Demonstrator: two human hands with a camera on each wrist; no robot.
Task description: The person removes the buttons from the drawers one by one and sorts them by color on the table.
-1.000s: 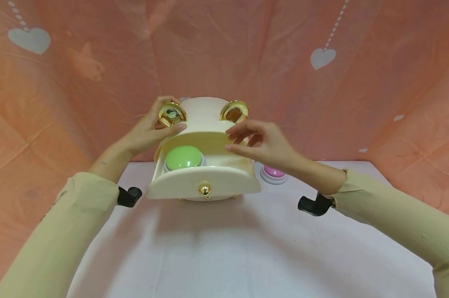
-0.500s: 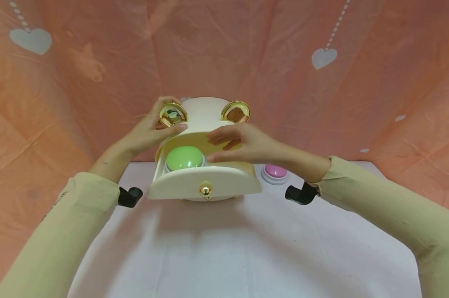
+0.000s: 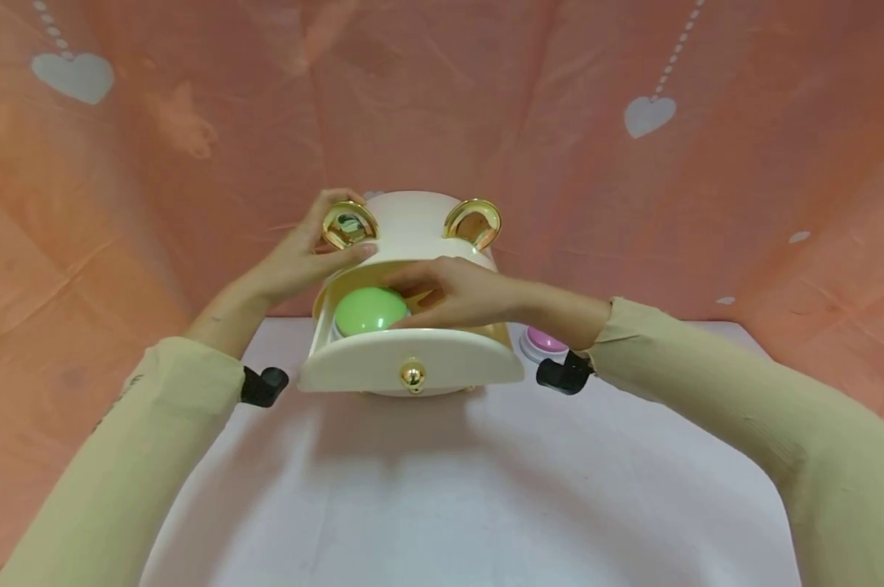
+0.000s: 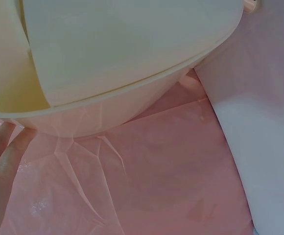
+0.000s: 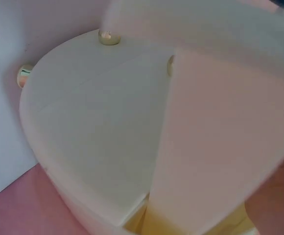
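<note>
A cream box [image 3: 410,218] with two gold ears [image 3: 475,222] stands at the back of the white table [image 3: 442,489]. Its drawer [image 3: 413,364], with a gold knob, is pulled out toward me. A green dome button [image 3: 364,311] lies in the drawer's left half. My right hand [image 3: 422,300] reaches into the drawer, with fingers and thumb curled round the green button's right side. My left hand [image 3: 317,254] grips the box's upper left corner by the left gold ear [image 3: 349,225]. The left wrist view shows the box's cream underside [image 4: 122,54]. In the right wrist view the drawer front [image 5: 93,127] fills the frame.
A pink dome button [image 3: 545,342] sits on the table just behind and to the right of the box, under my right wrist. An orange cloth with white hearts [image 3: 192,122] hangs close behind and at both sides. The table's near half is bare white.
My right hand has moved left from the box's front edge down into the drawer and closed on the green button. The left hand has kept its hold on the box.
</note>
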